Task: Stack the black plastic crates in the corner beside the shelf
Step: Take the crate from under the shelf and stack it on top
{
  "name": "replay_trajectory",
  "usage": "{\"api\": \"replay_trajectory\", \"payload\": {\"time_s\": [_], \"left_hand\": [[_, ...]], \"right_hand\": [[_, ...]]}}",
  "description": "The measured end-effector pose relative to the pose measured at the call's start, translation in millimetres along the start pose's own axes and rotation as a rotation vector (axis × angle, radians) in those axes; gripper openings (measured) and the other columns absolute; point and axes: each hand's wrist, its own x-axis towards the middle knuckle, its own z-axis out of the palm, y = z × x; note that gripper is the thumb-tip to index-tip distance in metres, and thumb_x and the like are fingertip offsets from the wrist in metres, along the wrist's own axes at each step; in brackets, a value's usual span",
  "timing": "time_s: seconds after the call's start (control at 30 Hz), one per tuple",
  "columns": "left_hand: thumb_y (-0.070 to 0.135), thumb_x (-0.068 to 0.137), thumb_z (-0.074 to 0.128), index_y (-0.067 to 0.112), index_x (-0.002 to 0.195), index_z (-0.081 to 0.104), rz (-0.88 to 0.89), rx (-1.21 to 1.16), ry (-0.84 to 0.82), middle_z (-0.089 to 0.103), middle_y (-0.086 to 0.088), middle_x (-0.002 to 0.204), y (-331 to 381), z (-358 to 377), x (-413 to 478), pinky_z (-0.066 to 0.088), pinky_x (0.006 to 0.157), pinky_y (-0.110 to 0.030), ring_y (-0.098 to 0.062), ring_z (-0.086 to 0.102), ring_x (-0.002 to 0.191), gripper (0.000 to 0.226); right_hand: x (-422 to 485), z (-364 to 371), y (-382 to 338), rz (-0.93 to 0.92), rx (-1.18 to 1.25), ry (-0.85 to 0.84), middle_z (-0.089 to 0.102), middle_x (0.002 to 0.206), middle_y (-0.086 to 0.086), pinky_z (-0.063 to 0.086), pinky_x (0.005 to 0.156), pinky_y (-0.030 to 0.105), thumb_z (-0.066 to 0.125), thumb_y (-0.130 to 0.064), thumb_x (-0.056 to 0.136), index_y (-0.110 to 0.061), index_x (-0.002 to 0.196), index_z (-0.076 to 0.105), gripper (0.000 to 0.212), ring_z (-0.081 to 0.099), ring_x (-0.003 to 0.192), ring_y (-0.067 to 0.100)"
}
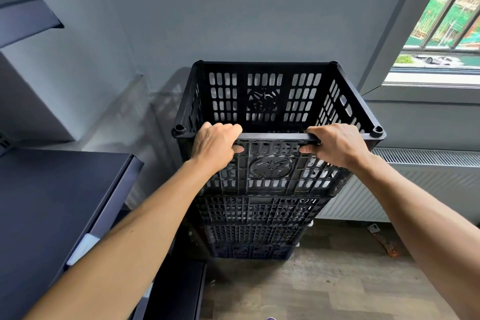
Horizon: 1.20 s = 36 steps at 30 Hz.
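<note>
A stack of black slotted plastic crates stands against the grey wall, between the dark shelf and the window. The top crate (265, 101) is open and empty. It sits on the lower crates (255, 218), of which at least two show. My left hand (214, 144) grips the top crate's near rim at the left, fingers curled over the edge. On the same rim, further right, my right hand (337, 144) grips it, thumb poking through a slot.
A dark shelf (52, 202) fills the left side, with an upper shelf board (23, 15) above it. A white radiator (426, 179) runs under the window (446, 18) at right. An orange-handled tool (384, 241) lies on the wooden floor (324, 288).
</note>
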Motion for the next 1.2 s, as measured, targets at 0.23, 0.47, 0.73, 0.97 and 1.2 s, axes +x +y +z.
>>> {"api": "replay_trajectory", "payload": {"time_s": [0.23, 0.47, 0.73, 0.97, 1.2], "left_hand": [[0.036, 0.089, 0.066, 0.016, 0.088, 0.052, 0.009, 0.025, -0.023, 0.059, 0.005, 0.075, -3, 3, 3, 0.031, 0.072, -0.033, -0.020, 0.055, 0.075, 0.025], [0.038, 0.090, 0.065, 0.021, 0.081, 0.039, 0.009, 0.048, -0.043, 0.050, 0.009, 0.071, -7, 6, 7, 0.033, 0.070, -0.033, -0.016, 0.048, 0.071, 0.032], [0.041, 0.089, 0.065, 0.019, 0.080, 0.037, 0.046, 0.032, -0.060, 0.048, 0.008, 0.070, -12, 2, 11, 0.035, 0.068, -0.033, -0.017, 0.047, 0.069, 0.038], [0.043, 0.088, 0.065, 0.018, 0.081, 0.037, 0.054, 0.041, -0.065, 0.047, 0.008, 0.069, -13, 1, 11, 0.032, 0.067, -0.032, -0.017, 0.046, 0.068, 0.038], [0.040, 0.087, 0.069, 0.017, 0.087, 0.051, 0.014, 0.039, -0.032, 0.056, 0.007, 0.074, -4, 4, 4, 0.035, 0.070, -0.034, -0.019, 0.051, 0.073, 0.029]], "right_hand": [[-2, 3, -3, 0.018, -0.024, 0.039, 0.055, 0.058, -0.009, 0.039, 0.053, 0.026, 0.064, -0.058, 0.083, -0.026, 0.074, 0.044, 0.039, 0.055, 0.053, 0.017], [1, 9, 1, -0.006, -0.046, 0.057, 0.052, 0.056, -0.013, 0.031, 0.050, 0.022, 0.063, -0.055, 0.086, -0.021, 0.075, 0.052, 0.037, 0.052, 0.048, 0.011], [4, 8, -3, 0.024, -0.045, 0.059, 0.051, 0.056, -0.012, 0.037, 0.055, 0.026, 0.060, -0.056, 0.087, -0.024, 0.075, 0.045, 0.037, 0.053, 0.051, 0.015], [6, 10, -3, 0.027, -0.060, 0.065, 0.052, 0.058, -0.012, 0.034, 0.053, 0.024, 0.060, -0.057, 0.087, -0.026, 0.078, 0.046, 0.035, 0.053, 0.050, 0.014], [-3, 12, -2, 0.034, -0.052, 0.083, 0.052, 0.058, -0.012, 0.037, 0.053, 0.024, 0.063, -0.057, 0.086, -0.023, 0.081, 0.052, 0.036, 0.053, 0.049, 0.014]]}}
